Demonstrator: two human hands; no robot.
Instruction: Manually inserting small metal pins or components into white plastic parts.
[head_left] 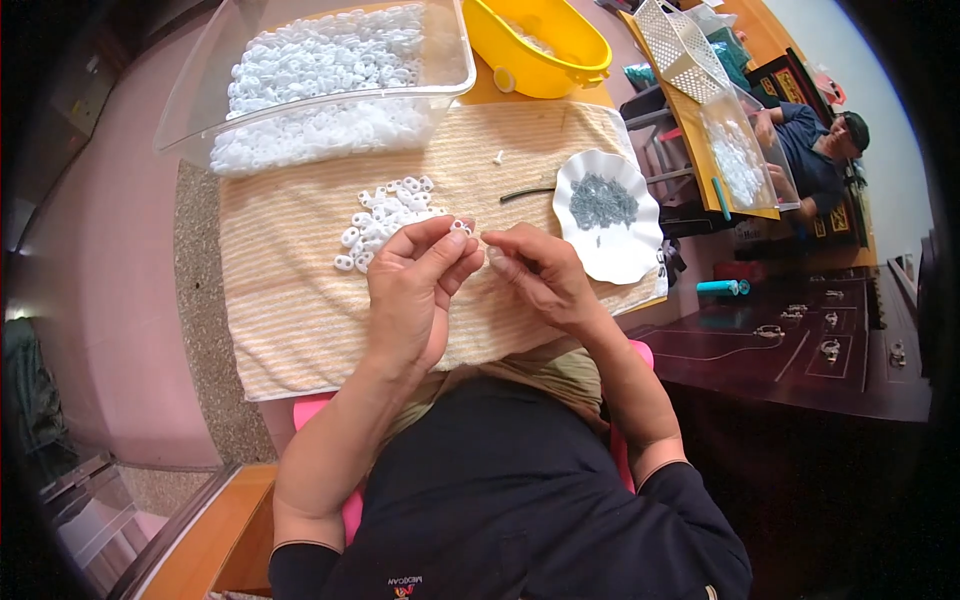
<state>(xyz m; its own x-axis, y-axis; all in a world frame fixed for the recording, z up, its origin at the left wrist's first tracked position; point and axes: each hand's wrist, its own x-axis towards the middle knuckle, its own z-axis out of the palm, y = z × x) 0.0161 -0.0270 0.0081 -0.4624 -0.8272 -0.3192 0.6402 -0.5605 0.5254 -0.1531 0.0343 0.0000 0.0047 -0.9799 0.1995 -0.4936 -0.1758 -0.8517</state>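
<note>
You sat at a table spread with a striped towel (300, 310), a clear bin (300, 90) of white plastic pieces at its far edge and a yellow tub (540, 45) beyond. Judging by that heaped bin, most of the work lay ahead; only a small pile (385, 220) sat loose on the towel, and no finished batch could be told apart. A white scalloped dish (625, 250) of small grey parts waited at your right. Your left hand (410, 295) pinched one white piece (461, 227) between thumb and forefinger, raised above the towel. Your right hand (540, 275) closed its fingertips just beside it, on what could not be seen. The piece's long axis seemed to run left to right, though it was too small to be sure.
</note>
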